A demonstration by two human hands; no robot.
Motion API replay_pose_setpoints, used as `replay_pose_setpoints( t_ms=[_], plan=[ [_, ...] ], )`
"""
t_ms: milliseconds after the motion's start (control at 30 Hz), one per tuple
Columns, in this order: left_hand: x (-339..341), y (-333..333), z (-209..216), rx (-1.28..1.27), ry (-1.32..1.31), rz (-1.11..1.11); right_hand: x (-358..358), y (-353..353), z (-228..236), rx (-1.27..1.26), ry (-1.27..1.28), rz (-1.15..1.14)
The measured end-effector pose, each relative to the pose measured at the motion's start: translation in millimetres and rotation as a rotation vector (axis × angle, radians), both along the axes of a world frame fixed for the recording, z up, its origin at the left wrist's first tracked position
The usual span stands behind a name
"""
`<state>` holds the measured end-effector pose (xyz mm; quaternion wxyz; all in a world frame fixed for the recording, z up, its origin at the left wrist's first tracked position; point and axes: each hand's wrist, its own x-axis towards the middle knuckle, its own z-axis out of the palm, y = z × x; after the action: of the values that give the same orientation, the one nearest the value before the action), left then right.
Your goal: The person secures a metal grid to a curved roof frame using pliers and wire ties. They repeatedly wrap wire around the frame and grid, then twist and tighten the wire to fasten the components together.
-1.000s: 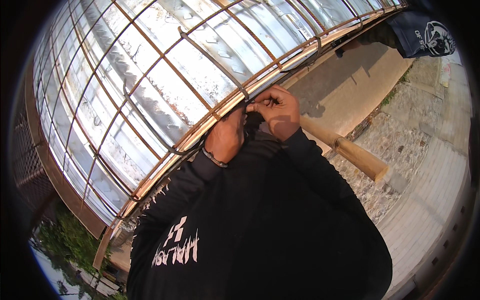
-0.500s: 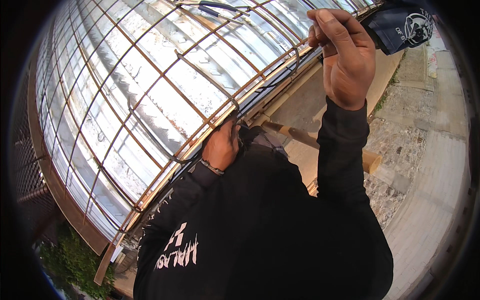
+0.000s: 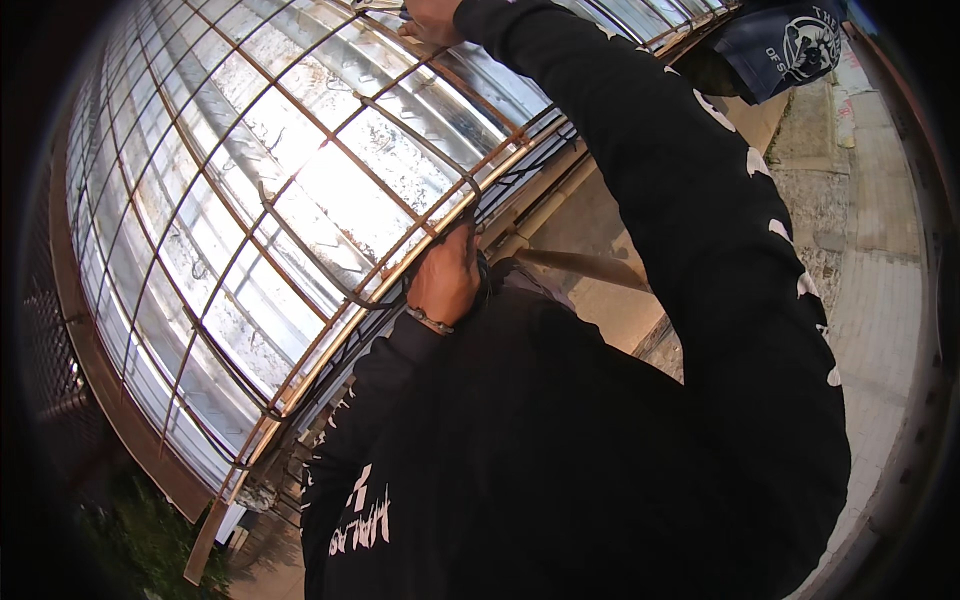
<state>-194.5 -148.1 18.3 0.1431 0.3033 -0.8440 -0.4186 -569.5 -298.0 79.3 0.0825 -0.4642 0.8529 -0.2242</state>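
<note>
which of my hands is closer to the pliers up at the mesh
Right. Your right hand is at the pliers, near the picture's top edge, though its grip isn't clear. Your left hand is farther off, down at the near edge of the rusty mesh.

You're at an outdoor building site. Rusty rebar mesh [image 3: 327, 135] covers metal decking [image 3: 350, 188]; paving [image 3: 882, 300] lies beyond its right edge.

Rusty rebar mesh [image 3: 331, 136] lies across the silvery ribbed metal sheet [image 3: 350, 190], reaching its near edge; the pliers [image 3: 380, 5], mostly hidden, show well in from that edge.
</note>
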Motion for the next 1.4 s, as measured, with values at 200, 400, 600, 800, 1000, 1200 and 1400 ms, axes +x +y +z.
replay_pose_setpoints(
  t_ms=[200,400,600,800,1000,1200,1400],
  plan=[
    [0,0,2,0.010,0.017,0.002,23,44,37,-0.289,-0.096,0.084],
    [-1,0,-6,-0.010,0.096,-0.003,187,200,108,-0.805,-1.285,0.038],
    [-6,4,-6,0.014,-0.029,0.067,202,325,15,-0.210,-1.881,-0.226],
    [-11,6,-15,-0.111,-0.009,0.081,201,326,-12,0.100,-1.875,-0.462],
    [-9,3,-19,-0.127,-0.022,0.043,208,308,-10,0.280,-1.938,-0.505],
    [-2,2,-9,-0.100,-0.054,0.000,198,301,-5,0.392,-1.917,-0.370],
    [2,-3,-5,-0.026,0.032,-0.063,200,300,-4,0.399,-1.807,-0.425]
  ],
)
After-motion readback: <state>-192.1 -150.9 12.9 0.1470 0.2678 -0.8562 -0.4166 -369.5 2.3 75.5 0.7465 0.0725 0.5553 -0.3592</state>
